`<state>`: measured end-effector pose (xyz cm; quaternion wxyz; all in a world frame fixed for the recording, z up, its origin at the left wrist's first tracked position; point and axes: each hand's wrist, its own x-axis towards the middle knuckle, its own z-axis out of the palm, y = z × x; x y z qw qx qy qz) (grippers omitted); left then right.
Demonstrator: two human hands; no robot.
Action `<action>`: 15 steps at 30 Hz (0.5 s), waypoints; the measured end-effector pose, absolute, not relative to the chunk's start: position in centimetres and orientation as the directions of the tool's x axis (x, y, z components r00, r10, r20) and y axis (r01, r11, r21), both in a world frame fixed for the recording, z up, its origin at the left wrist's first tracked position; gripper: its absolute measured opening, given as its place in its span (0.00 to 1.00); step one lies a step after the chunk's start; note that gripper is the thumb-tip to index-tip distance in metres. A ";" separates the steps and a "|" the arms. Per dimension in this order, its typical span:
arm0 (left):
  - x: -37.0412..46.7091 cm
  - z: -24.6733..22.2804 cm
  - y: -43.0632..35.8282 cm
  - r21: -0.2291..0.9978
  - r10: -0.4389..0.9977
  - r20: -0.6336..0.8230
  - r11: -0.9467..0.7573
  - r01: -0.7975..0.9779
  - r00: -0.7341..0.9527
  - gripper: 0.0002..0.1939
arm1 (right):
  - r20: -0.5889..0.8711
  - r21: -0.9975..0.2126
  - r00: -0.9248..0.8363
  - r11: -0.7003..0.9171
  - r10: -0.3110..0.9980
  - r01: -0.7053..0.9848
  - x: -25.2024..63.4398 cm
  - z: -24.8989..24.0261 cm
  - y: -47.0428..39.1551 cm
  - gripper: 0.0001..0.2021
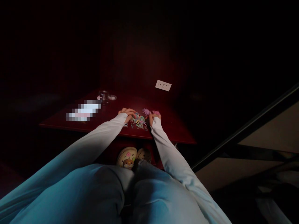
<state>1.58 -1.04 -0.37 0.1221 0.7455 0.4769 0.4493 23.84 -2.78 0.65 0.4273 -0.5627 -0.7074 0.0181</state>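
A loose pile of small multicoloured bands [139,121] lies near the front edge of the dark red table [109,123]. My left hand [127,113] rests at the pile's left side, its fingers apart and bent over the bands. On the right side, my right hand [154,118] has its fingers bent down by the pile; whether they pinch a band is too small to tell. Just behind the pile sits a purple cluster [146,111]. A pink cluster [156,113] is right beside my right hand, partly covered by it.
A blurred bright rectangle [84,111] lies on the table's left part. Behind it stand a clear jar [104,95] and a round clear lid [112,97]. A white socket plate [163,85] is on the back wall. Clogs [127,157] show under the table.
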 end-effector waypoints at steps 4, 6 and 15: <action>0.9 0.1 -1.0 0.657 0.848 0.522 -0.470 0.589 0.095 0.14 | 0.535 -0.553 -0.013 0.361 0.845 0.751 23.2 1.5 -3.5 0.30; 0.5 0.3 -1.1 0.672 0.848 0.524 -0.465 0.577 0.073 0.13 | 0.526 -0.539 -0.047 0.376 0.849 0.754 22.9 1.8 -3.9 0.29; -0.6 0.3 0.3 0.689 0.900 0.431 -0.287 0.666 -0.058 0.16 | 0.393 -0.122 -0.430 0.509 0.813 0.852 20.5 3.3 -6.8 0.21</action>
